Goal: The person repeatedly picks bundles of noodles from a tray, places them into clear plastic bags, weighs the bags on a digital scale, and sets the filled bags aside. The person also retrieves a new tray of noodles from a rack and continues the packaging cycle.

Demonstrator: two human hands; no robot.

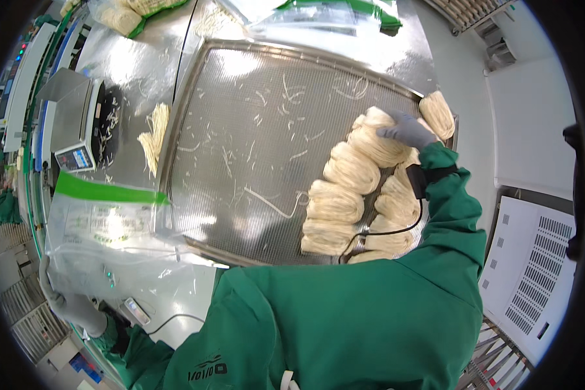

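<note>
Gloved in grey, my right hand (409, 130) curls over the far end of a row of pale noodle bundles (342, 166), its thumb and fingers around the farthest noodle bundle (376, 140). Part of that bundle is hidden beneath the hand. The rows lie on the right side of a large metal mesh tray (240, 130). At the lower left, my left hand (75, 309), also gloved, grips the near edge of a clear plastic bag (110, 224) with a green band. That bag lies spread across the table and the tray's near left corner; the exact finger contact is hard to see.
A digital scale (75, 156) with noodle scraps beside it stands at the left. Loose noodles (155, 138) lie between scale and tray. Filled noodle bags (127, 16) and more plastic bags (325, 19) sit at the far side. A white slotted panel (530, 270) is at the right.
</note>
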